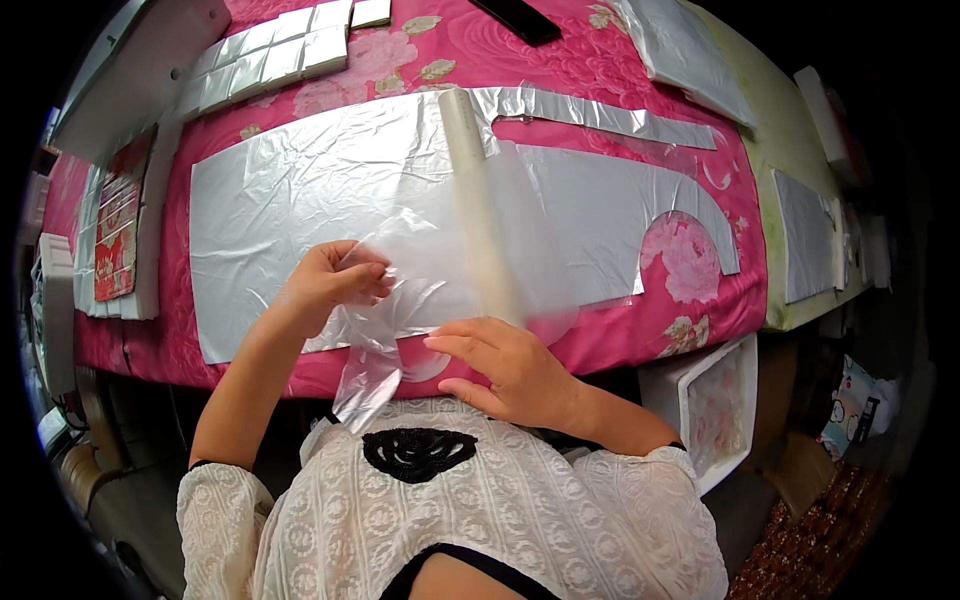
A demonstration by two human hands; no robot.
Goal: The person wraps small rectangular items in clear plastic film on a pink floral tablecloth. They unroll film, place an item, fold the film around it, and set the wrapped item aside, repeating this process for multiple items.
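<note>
A silvery plastic sheet [270, 210], shaped like an apron with curved cut-outs and long strips at its right end, lies flat across the table. On top of it rests a pale tube [463, 130], pointing away from me. Thin translucent film [420, 250] spreads around the tube, its near part smeared by motion. My left hand [340, 282] has curled fingers pinching the film's left edge. A crumpled strip [370, 385] hangs below it over the table's front edge. Beside the tube's near end, my right hand [510, 372] has its fingers apart, holding nothing that I can see.
Folded silvery packets [285, 60] are lined up in rows at the far left, near a white box [135, 75]. A black phone [515, 20] lies at the back. More folded sheets [685, 55] sit far right. A white bin [715, 410] stands below the table.
</note>
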